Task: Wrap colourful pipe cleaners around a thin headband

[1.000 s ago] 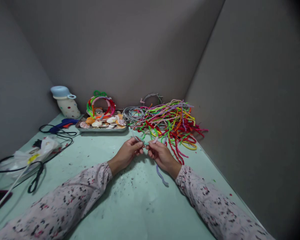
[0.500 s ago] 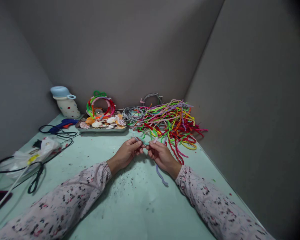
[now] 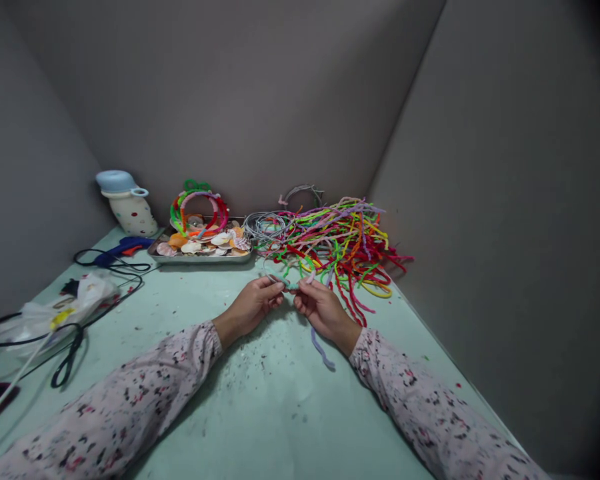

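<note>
Both hands meet above the middle of the table. My left hand [image 3: 253,305] is closed, thumb and fingertips pinching a thin grey wire [image 3: 269,275] partly wrapped in a green pipe cleaner [image 3: 292,286]. Close beside it, my right hand [image 3: 326,311] pinches the other end of the green-wrapped stretch. A pale pink fuzzy tip [image 3: 311,277] pokes up at the right thumb. Below the right hand hangs a lavender pipe cleaner [image 3: 323,351]; the fingers hide how it joins the rest.
A metal tray [image 3: 205,259] of seashells [image 3: 223,238] bears colourful wrapped hoops [image 3: 225,212]. Beside it are coiled grey wire [image 3: 265,227] and a heap of pipe cleaners [image 3: 350,233]. Leftward stand a bottle [image 3: 130,210], a blue glue gun [image 3: 123,251], black cables [image 3: 80,333] and a plastic bag [image 3: 93,292].
The fingertips have shifted slightly around the green-wrapped wire, and the gap between the hands is a little wider. The whole view has moved slightly.
</note>
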{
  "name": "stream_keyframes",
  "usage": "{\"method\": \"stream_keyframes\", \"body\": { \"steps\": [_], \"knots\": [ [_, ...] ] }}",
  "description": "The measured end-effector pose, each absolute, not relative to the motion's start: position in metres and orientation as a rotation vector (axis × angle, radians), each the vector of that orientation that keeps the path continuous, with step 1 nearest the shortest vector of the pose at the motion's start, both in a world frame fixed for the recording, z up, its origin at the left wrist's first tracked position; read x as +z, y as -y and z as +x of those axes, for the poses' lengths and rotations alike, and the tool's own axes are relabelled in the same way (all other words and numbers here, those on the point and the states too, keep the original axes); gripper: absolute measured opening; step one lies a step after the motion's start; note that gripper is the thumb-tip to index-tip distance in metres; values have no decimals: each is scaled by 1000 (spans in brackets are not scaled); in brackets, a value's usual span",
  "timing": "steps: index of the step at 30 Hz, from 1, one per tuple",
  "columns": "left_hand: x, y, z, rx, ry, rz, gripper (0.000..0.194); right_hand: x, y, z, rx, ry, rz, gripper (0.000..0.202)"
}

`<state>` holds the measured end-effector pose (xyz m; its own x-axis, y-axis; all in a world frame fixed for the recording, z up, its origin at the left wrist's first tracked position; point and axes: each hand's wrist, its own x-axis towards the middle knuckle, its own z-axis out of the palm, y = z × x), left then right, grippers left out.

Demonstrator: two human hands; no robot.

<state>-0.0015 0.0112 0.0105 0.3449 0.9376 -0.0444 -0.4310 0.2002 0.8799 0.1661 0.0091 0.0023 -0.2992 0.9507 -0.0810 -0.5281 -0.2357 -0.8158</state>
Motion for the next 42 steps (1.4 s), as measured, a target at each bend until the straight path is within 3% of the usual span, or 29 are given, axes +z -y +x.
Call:
{"method": "stream_keyframes", "body": {
  "steps": [16, 25, 35, 42],
  "knots": [
    [16, -9, -1, 1010, -655, 903, 25, 2, -11, 168, 1690, 804, -674, 22],
    [17, -8, 0, 1262, -862, 988, 27, 5, -14, 167, 1583, 767, -785, 26],
    [17, -5, -2, 1107, -820, 1051, 59, 2, -13, 165, 1507, 952, -856, 25],
    [23, -1, 2, 1169, -821, 1172, 43, 4, -13, 165, 1525, 926, -843, 27]
  ]
}}
